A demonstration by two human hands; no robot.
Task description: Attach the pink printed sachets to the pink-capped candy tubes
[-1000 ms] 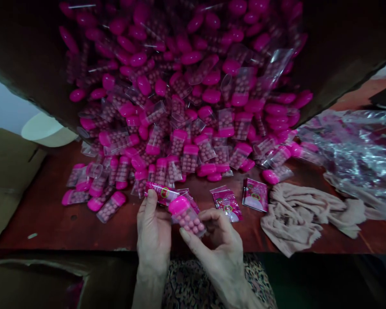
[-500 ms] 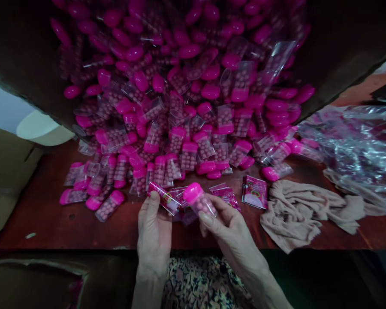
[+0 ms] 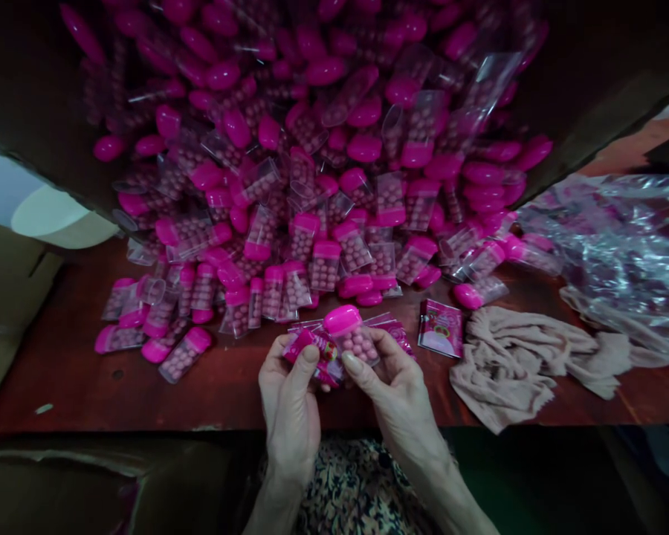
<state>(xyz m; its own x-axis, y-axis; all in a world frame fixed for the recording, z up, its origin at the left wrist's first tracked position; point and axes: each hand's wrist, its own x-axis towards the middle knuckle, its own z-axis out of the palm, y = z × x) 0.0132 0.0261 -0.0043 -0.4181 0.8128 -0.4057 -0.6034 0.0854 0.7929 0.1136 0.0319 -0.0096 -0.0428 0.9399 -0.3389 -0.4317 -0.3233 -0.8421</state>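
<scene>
A heap of filled containers [image 3: 326, 266] crowds the far side, spilling toward the hands — loose wrappers [image 3: 393, 327] lie just beyond the fingers, partly hidden. To the right: a wrapper stack [image 3: 440, 328], a crumpled cloth [image 3: 513, 360], crinkled clear plastic [image 3: 618, 260]. The right hand [image 3: 406, 405] pinches one pink-capped container [image 3: 360, 343] at centre near, cap pointing far and left, long axis slanting near-right — and the left hand [image 3: 291, 409] grips a pink wrapper [image 3: 296, 345] just beside it.
</scene>
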